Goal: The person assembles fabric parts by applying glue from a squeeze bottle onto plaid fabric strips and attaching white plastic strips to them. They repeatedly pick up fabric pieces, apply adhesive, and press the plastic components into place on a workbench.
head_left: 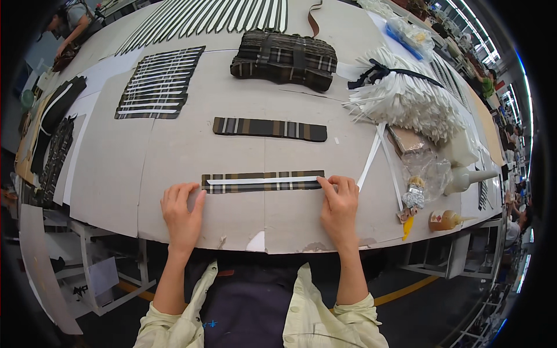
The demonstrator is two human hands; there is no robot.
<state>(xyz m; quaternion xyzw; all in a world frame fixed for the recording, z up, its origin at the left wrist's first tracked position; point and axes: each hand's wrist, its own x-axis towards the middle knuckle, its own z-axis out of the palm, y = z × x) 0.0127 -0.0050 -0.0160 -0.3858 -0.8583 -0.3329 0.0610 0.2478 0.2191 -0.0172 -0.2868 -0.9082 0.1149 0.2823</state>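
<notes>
Plaid strip (249, 188), one, lies near the counter's (180, 148) six o'clock edge. Left fingers (199, 203), slightly parted, meet its nine o'clock end; right fingers (328, 188), nearly together, its three o'clock end; whether either pinches, I cannot tell. One white strip (261, 180) tops it. Toward twelve: one second strip (270, 129), one plaid bundle (284, 62).

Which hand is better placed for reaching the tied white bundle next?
Probably the right hand: it is nearer the white bundle; the left hand is at the left end of the plaid fabric strip.
</notes>
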